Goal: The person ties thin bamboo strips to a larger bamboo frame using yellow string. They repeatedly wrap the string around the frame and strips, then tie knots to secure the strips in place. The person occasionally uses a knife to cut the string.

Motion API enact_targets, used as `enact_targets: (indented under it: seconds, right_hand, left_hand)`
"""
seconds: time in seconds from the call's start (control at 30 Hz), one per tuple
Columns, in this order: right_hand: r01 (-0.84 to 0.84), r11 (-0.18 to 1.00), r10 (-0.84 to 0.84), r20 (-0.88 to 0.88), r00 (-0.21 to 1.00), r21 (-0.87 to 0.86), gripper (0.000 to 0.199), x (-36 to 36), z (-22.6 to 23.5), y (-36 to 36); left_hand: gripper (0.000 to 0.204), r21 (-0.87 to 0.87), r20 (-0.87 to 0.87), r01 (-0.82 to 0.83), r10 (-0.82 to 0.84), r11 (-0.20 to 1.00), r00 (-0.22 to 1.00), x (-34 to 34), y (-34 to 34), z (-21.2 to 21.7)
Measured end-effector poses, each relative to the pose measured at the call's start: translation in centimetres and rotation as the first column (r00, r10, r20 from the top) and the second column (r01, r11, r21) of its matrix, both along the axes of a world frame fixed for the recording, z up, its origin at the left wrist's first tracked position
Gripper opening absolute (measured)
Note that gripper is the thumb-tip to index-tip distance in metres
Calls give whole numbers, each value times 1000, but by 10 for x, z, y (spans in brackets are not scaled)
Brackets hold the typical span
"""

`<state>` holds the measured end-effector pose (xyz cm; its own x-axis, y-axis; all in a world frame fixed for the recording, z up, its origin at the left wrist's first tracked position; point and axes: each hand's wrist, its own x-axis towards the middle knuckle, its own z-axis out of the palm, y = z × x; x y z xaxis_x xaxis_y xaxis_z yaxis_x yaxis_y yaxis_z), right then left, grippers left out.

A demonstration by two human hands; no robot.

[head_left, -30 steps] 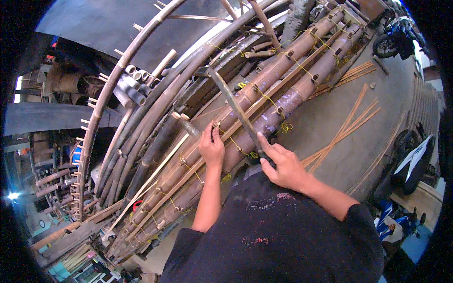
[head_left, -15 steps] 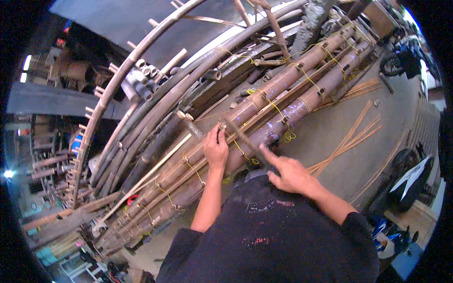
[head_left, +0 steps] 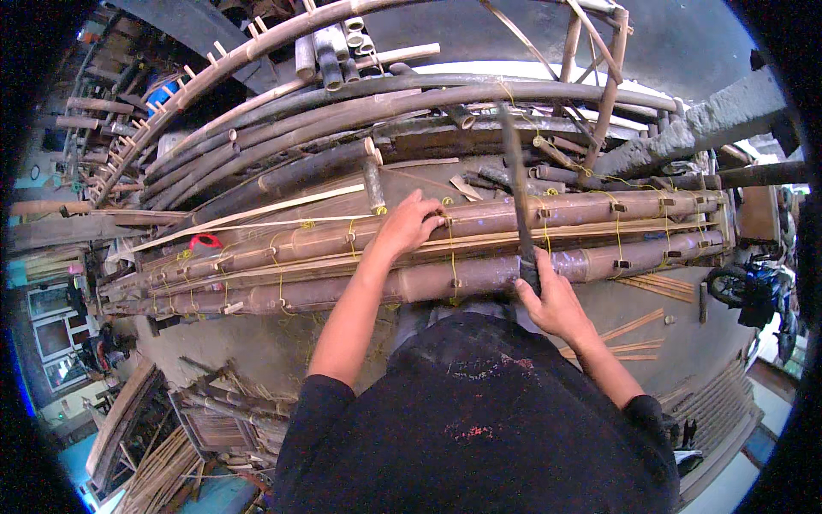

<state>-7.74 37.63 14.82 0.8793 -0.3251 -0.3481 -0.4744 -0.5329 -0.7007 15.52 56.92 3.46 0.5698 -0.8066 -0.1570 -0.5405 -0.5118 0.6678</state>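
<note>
A long machete [head_left: 515,171] with a dark handle is gripped in my right hand [head_left: 556,301], its blade pointing up and away over the bamboo. My left hand [head_left: 409,227] rests at the far bamboo pole [head_left: 492,212], its fingers closed around a small wooden peg [head_left: 445,220] beside a yellow cord. Most of that peg is hidden by the fingers. Closer to me lies a second thick bamboo pole [head_left: 419,283]. Thin bamboo strips [head_left: 488,242] run lengthwise between the two poles, and yellow cords with small pegs bind them at intervals.
Long dark bamboo poles [head_left: 342,120] are stacked beyond the work, with a curved pole with rungs [head_left: 231,62] behind. Loose slats [head_left: 629,341] lie on the floor to the right, near a motorcycle [head_left: 753,287]. A red ring-shaped thing [head_left: 205,242] sits at the left.
The view has turned. The machete blade, earlier slanting toward my left fingertips, now points upward away from them. My left hand has gone from holding up a small piece to the far pole.
</note>
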Motion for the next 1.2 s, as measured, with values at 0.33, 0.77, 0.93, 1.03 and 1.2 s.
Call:
enact_targets:
  seconds: [0.33,0.77,0.93,1.03,1.2]
  right_hand:
    - [138,990,-132,115,984,-41,57,-29,-10,131]
    - [261,857,-254,77,964,-444,56,-35,-23,234]
    - [288,834,-267,113,957,-470,55,-12,1,254]
    - [240,828,-387,-206,899,-507,54,-14,-20,246]
    - [340,817,-296,167,940,-465,52,9,12,267]
  left_hand:
    - [24,-3,33,196,-196,981,980,91,27,0]
    - [22,-584,175,-9,136,812,975,133,-9,-23]
    - [25,-599,212,77,66,797,975,129,-39,8]
    - [25,-557,254,158,-14,815,967,130,-50,14]
    - [22,-548,241,151,-17,823,970,137,-56,10]
